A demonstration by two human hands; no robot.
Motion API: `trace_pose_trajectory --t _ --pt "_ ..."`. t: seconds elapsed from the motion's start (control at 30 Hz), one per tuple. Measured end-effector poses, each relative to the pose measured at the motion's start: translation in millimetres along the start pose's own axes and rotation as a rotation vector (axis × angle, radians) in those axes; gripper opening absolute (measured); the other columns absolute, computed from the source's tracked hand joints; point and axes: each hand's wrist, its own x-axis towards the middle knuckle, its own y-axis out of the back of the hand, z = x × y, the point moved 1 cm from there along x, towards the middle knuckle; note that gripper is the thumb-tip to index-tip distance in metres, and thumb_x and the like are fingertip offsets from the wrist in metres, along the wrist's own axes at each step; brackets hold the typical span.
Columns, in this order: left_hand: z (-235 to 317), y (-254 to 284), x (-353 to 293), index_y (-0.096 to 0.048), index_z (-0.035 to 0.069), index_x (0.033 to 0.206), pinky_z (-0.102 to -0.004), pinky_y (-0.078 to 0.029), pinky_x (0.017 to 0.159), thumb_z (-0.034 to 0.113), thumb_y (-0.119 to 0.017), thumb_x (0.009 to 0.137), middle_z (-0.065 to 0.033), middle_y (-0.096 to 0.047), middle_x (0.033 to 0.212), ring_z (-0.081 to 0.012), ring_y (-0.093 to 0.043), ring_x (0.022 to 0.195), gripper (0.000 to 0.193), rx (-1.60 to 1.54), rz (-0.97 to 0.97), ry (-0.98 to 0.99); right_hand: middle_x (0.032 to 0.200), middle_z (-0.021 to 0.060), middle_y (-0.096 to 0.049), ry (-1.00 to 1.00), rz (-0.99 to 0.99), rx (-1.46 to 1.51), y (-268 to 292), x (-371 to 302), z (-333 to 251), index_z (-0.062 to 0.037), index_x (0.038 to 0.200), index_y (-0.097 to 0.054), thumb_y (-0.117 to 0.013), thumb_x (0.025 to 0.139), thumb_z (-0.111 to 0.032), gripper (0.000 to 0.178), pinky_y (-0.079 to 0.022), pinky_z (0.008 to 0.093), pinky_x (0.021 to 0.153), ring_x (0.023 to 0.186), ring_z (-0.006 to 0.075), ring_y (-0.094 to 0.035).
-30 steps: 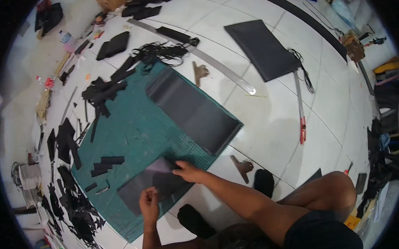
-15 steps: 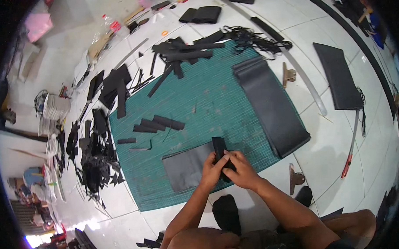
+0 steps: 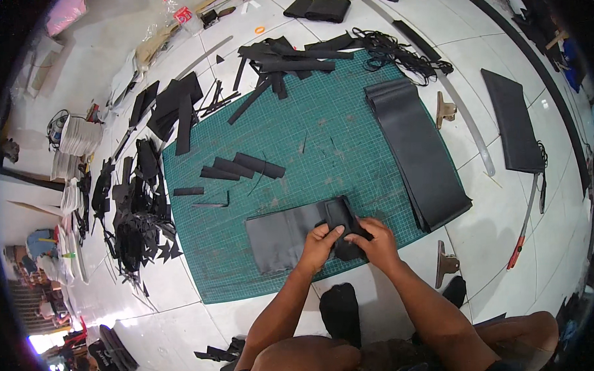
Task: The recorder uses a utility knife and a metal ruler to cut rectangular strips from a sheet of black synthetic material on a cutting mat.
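Both hands grip a piece of folded black sheet material [image 3: 340, 213], leather-like, above the near edge of the green cutting mat [image 3: 309, 169]. My left hand [image 3: 319, 247] pinches its left side, thumb on top. On its right side, my right hand [image 3: 379, 243] holds the fold with thumb and fingers closed. Beside my left hand a flat dark sheet [image 3: 276, 235] lies on the mat; whether it joins the held piece I cannot tell. A stack of long black strips [image 3: 420, 155] lies on the mat's right side. Several small black pieces [image 3: 228, 168] lie left of centre.
Black offcuts [image 3: 138, 214] heap on the tiles left of the mat, and strips [image 3: 286, 61] pile at its far edge. Metal clips [image 3: 447, 264] and a red-handled tool [image 3: 516, 253] lie to the right. A plastic bottle [image 3: 183, 16] is far left.
The held black piece has gone from a narrow upright bundle to a wider, partly opened fold. My hands have moved apart, the right one shifting right. The view has shifted slightly.
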Motion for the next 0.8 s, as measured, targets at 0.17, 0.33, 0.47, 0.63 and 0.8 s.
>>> trace_pose_trajectory --t 0.17,0.33,0.47,0.63,0.8 --pt "-6 2 1 -0.068 0.003 0.100 -0.0255 -0.049 0.071 0.017 -0.060 0.096 -0.0004 -0.068 0.090 -0.0082 -0.060 0.077 0.017 0.007 0.017 -0.006 0.118 0.0213 -0.062 -0.268 -0.163 -0.017 10 4 -8 0.0019 0.119 -0.060 -0.061 0.093 -0.029 0.040 -0.049 0.0404 0.088 0.104 0.0340 -0.063" --pt "-7 -2 1 -0.068 0.003 0.100 -0.0252 -0.049 0.069 0.018 -0.060 0.096 -0.0005 -0.068 0.089 -0.0073 -0.060 0.075 0.018 0.041 0.039 -0.036 0.127 0.0254 -0.056 -0.126 0.222 0.196 -7 -2 2 -0.0008 0.129 -0.050 -0.060 0.093 -0.033 0.050 -0.046 0.0449 0.093 0.112 0.0402 -0.058" --pt "-5 -2 0 -0.068 0.003 0.101 -0.0241 -0.048 0.070 0.018 -0.060 0.096 0.0012 -0.067 0.088 -0.0058 -0.058 0.076 0.018 0.004 0.033 -0.011 0.129 0.0249 -0.053 0.095 0.022 -0.062 2 -2 -6 -0.0030 0.131 -0.050 -0.070 0.086 -0.034 0.059 -0.047 0.0467 0.091 0.115 0.0395 -0.056" --pt "-4 -2 3 -0.068 0.002 0.101 -0.0229 -0.046 0.071 0.017 -0.059 0.097 0.0025 -0.066 0.087 -0.0046 -0.057 0.077 0.018 0.006 -0.009 -0.033 0.110 0.0194 -0.063 0.039 -0.052 -0.159 0 1 0 -0.0028 0.116 -0.060 -0.080 0.078 -0.026 0.049 -0.050 0.0427 0.083 0.099 0.0356 -0.063" --pt "-4 -3 2 -0.069 0.002 0.101 -0.0234 -0.046 0.068 0.018 -0.060 0.096 0.0031 -0.066 0.087 -0.0042 -0.056 0.075 0.018 0.034 0.012 -0.054 0.102 0.0177 -0.065 0.053 0.022 -0.093 0 -1 8 -0.0010 0.108 -0.064 -0.073 0.084 -0.021 0.033 -0.050 0.0418 0.082 0.094 0.0350 -0.064"
